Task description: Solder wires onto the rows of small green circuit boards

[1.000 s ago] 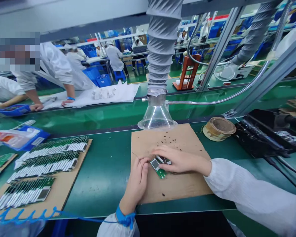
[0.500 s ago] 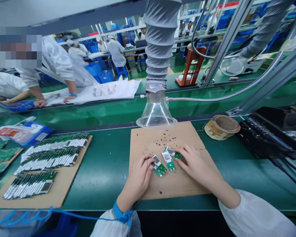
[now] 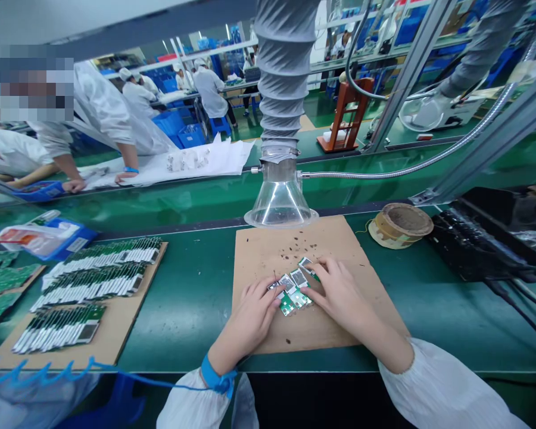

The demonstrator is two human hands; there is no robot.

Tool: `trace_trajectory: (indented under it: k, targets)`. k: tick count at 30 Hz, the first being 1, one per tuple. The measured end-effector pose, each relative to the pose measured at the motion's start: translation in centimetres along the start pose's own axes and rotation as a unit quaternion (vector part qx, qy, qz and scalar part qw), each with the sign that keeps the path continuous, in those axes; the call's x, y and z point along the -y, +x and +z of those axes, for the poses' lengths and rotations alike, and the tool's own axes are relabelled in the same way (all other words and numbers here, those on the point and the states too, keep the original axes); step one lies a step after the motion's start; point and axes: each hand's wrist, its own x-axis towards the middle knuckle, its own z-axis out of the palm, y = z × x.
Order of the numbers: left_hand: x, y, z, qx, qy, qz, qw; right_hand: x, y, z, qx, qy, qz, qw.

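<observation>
Several small green circuit boards (image 3: pixel 299 298) with silvery screens lie side by side on a brown cardboard sheet (image 3: pixel 339 333). My left hand (image 3: pixel 252 307), with a blue band at its wrist, has its fingertips on the leftmost board; a thin dark wire shows beside them. From the right, my right hand (image 3: pixel 339 292) spans the boards, thumb and index finger apart. Its thumb touches a middle board, and its index finger rests on the tilted board (image 3: pixel 305 263) at the upper right. Both hands are partly closed around the boards' edges.
Rows of boards (image 3: pixel 89 274) stand on cardboard at left, near a blue bin (image 3: pixel 74 238). A clear extraction hood (image 3: pixel 281 205) hangs above the cardboard sheet. A round tan container (image 3: pixel 401 225) and black equipment (image 3: pixel 477 244) are at right. Across the bench, a person leans on white sheeting.
The boards under my hands have come closer together, with the left and middle ones now side by side. My right hand has shifted slightly left. The camera view has moved a little.
</observation>
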Motion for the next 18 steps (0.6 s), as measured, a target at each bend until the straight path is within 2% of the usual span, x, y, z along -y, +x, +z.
trace_trajectory:
  k: [4, 10, 13, 15, 18]
  targets:
    - [0.0, -0.6, -0.1, -0.007, -0.018, -0.004, 1.000, -0.5, 1.2, -0.5, 0.021, 0.023, -0.035, 0.999]
    - [-2.0, -2.8, 0.0, -0.006, -0.038, -0.013, 0.999, -1.8, 4.7, -1.0, 0.082, 0.072, -0.136, 0.985]
    - [-2.2, -3.6, 0.0, -0.006, -0.050, -0.012, 0.999, -1.9, 5.8, -0.8, 0.097, 0.082, -0.189, 0.974]
    - [-1.8, -3.6, -0.1, -0.006, -0.060, -0.010, 0.998, -1.7, 5.8, -0.8, 0.092, 0.089, -0.193, 0.973]
    - [-1.0, -2.9, -0.5, 0.023, -0.059, 0.010, 0.998, -1.3, 4.8, -1.1, 0.090, 0.101, -0.157, 0.978]
